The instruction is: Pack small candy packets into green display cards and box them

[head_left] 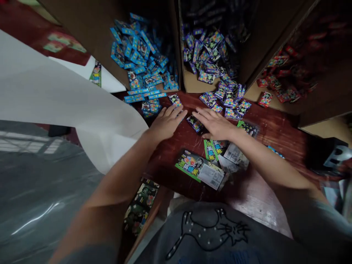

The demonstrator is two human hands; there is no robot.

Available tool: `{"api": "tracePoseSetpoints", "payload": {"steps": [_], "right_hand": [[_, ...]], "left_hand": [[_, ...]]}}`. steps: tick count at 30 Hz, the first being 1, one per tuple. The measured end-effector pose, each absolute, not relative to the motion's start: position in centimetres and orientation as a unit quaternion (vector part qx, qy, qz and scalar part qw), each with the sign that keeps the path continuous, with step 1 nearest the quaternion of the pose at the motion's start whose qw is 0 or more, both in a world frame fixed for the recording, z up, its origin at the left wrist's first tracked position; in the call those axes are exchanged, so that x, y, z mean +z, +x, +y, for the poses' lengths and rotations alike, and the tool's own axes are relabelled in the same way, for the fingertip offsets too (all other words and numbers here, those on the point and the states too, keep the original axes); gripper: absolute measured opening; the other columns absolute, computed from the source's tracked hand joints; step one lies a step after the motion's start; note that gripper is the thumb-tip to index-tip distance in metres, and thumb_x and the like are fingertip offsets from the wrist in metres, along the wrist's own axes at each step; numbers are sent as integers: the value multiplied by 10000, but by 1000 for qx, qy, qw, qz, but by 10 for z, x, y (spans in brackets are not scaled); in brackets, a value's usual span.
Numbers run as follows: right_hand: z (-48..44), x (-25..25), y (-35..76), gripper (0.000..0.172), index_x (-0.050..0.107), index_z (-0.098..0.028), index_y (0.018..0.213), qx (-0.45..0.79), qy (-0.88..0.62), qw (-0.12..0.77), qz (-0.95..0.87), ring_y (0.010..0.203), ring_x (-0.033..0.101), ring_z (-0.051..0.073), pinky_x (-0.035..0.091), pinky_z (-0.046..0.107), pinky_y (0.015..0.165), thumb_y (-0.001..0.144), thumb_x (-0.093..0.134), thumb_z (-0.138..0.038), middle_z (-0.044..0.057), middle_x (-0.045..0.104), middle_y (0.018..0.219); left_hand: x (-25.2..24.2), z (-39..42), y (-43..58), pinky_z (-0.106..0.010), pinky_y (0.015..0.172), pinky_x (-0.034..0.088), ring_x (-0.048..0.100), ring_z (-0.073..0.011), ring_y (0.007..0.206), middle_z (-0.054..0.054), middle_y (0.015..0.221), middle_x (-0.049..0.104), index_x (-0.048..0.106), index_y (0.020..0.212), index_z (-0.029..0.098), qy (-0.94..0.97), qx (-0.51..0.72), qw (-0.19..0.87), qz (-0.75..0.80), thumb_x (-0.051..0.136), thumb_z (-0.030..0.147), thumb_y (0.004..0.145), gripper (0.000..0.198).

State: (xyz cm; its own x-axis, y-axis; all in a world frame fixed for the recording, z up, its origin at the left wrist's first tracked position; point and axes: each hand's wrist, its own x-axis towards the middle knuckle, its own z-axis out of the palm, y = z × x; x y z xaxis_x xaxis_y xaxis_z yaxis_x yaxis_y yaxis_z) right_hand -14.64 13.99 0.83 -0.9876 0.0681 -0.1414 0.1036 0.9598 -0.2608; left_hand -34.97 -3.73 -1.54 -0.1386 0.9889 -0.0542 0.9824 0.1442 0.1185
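Observation:
My left hand [167, 123] lies palm down over the dark red tabletop, its fingers stretched out. Just past its fingertips is a small purple packet [174, 99], and what sits beneath the palm is hidden. To the right, my right hand [217, 125] is also palm down with straight fingers. Its fingertips rest on or just over a small dark candy-like box [194, 123]; I cannot tell whether they press it. Nearer my body lies a flat printed carton sleeve [200, 168] with a green edge and a white label. More such sleeves [211, 149] are partly under my right forearm.
Open cardboard bins stand at the back, with blue packets [137, 51], purple packets [211, 55] and red packets [286, 77]. Loose purple packets [228, 95] spill onto the table [271, 126]. White sheeting [90, 110] hangs at left. Printed boxes [141, 205] sit below the table edge.

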Motion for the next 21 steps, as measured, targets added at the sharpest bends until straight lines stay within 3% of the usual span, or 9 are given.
{"api": "tracePoseSetpoints", "payload": {"steps": [2, 4, 6, 8, 11, 15, 18, 21], "right_hand": [[154, 4, -180, 1239, 148, -145, 1736, -133, 9, 137, 982, 1634, 212, 447, 296, 635, 1296, 760, 898, -278, 191, 157, 1811], [161, -2, -201, 1271, 154, -116, 1732, -136, -5, 169, 976, 1581, 310, 453, 325, 622, 1277, 725, 911, -281, 228, 308, 1753], [165, -5, -205, 1224, 201, -109, 1719, -155, -14, 142, 978, 1478, 432, 438, 389, 599, 1230, 728, 894, -296, 233, 474, 1632], [168, -7, -191, 1164, 228, -131, 1708, -208, -22, 56, 976, 1394, 490, 412, 422, 589, 1200, 751, 859, -334, 211, 535, 1533], [169, -11, -140, 1070, 234, -186, 1688, -340, -20, -82, 937, 1400, 493, 361, 398, 567, 1232, 797, 795, -378, 182, 487, 1535], [150, -22, -52, 912, 258, -244, 1602, -513, 71, -132, 845, 1457, 487, 314, 420, 516, 1235, 850, 735, -441, 158, 424, 1598], [124, -29, 11, 861, 231, -246, 1549, -582, 173, -113, 786, 1382, 571, 298, 537, 473, 1129, 874, 702, -499, 181, 444, 1574], [106, -28, 72, 880, 217, -242, 1542, -575, 234, -117, 775, 1376, 597, 317, 557, 493, 1120, 870, 721, -504, 204, 434, 1588]], "left_hand": [[-13, -11, -365, -630, 1276, 319, 350, -407, 1587, -174, 1672, 468, 501, 1586, 137, 694, -53, 70, 714, 523, -21, 814, 789], [-11, 5, -373, -612, 1233, 370, 443, -411, 1511, -207, 1562, 569, 575, 1513, 109, 712, -91, 74, 692, 557, 14, 803, 717], [-9, 7, -377, -615, 1212, 389, 486, -429, 1451, -224, 1521, 582, 578, 1499, 101, 708, -74, 74, 698, 626, 72, 770, 731], [-6, -1, -374, -634, 1231, 375, 468, -456, 1450, -233, 1551, 528, 499, 1553, 100, 686, 15, 83, 723, 718, 151, 717, 865], [-8, -25, -349, -597, 1244, 410, 468, -418, 1471, -202, 1569, 458, 369, 1608, 169, 622, 252, 156, 725, 810, 282, 716, 1001], [-21, -50, -280, -474, 1132, 551, 598, -297, 1354, -142, 1441, 532, 360, 1524, 263, 536, 468, 304, 634, 802, 315, 802, 848], [-26, -52, -234, -418, 1067, 594, 638, -271, 1299, -155, 1467, 493, 417, 1453, 270, 538, 499, 325, 596, 834, 310, 774, 798], [-19, -32, -212, -463, 1129, 566, 630, -314, 1356, -155, 1519, 514, 498, 1464, 284, 610, 400, 370, 575, 884, 359, 731, 832]]}}
